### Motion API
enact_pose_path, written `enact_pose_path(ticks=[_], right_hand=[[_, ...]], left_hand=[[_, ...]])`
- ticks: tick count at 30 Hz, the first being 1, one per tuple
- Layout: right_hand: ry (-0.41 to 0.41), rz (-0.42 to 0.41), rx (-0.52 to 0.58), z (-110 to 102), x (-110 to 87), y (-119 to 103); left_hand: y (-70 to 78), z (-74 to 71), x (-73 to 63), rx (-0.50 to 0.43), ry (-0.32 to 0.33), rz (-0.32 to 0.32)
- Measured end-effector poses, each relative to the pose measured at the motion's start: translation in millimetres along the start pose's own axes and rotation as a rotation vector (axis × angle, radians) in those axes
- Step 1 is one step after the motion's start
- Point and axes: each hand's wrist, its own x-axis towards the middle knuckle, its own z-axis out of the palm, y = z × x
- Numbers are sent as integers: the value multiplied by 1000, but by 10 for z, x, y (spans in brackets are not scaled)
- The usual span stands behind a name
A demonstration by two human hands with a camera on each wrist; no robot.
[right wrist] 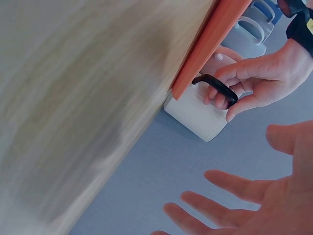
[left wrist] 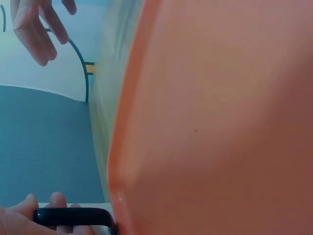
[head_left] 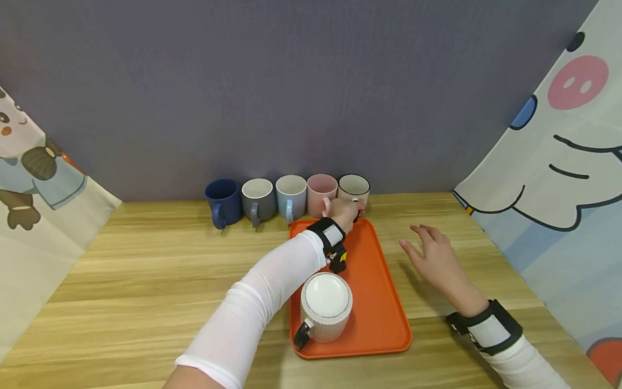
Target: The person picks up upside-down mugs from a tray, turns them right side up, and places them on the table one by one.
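Observation:
My left hand [head_left: 346,212] reaches to the right end of a row of mugs, its fingers curled through the black handle [right wrist: 218,88] of a white mug [head_left: 353,186] with a dark rim. That mug stands upright just past the far edge of an orange tray [head_left: 374,302]. On the near part of the tray, a ribbed white mug [head_left: 326,308] sits bottom up, its black handle toward the near left. My right hand [head_left: 435,259] hovers over the table to the right of the tray, fingers spread and holding nothing.
Left of the gripped mug stand a pink mug [head_left: 322,189], a light blue mug [head_left: 291,197], a grey mug [head_left: 259,202] and a dark blue mug [head_left: 224,202], handles facing me. Behind them rises a grey wall [head_left: 311,92]. The table [head_left: 170,286] is wooden.

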Motion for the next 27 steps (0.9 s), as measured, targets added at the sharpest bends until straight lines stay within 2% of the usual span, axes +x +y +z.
enact_pose_path(ticks=[3, 8, 10, 14, 18, 21, 23, 24, 25, 26, 27], right_hand=[[5, -3, -6, 1, 3, 9], [0, -3, -16, 9, 6, 17], [2, -5, -17, 11, 7, 18], [4, -7, -15, 2, 5, 14], [-3, -2, -13, -17, 2, 0], [-9, 1, -13, -25, 0, -8], [-12, 2, -12, -24, 1, -7], [-12, 2, -11, -24, 2, -7], [-10, 2, -11, -22, 4, -4], [-9, 1, -10, -19, 6, -4], [-8, -1, -10, -15, 8, -2]], left_hand=[[28, -8, -59, 31, -16, 21], [17, -19, 1, 85, -45, 17], [32, -34, 9, 135, -57, 19], [49, -75, -4, 257, -81, 61], [60, -106, -47, 280, -98, 106], [74, -107, -59, 317, -80, 101], [104, -115, -92, 400, -67, 91], [104, -117, -91, 411, -70, 88], [-29, -71, 133, 413, -72, 73], [-242, -26, 401, 339, -70, 147], [-344, -10, 574, 336, -90, 138]])
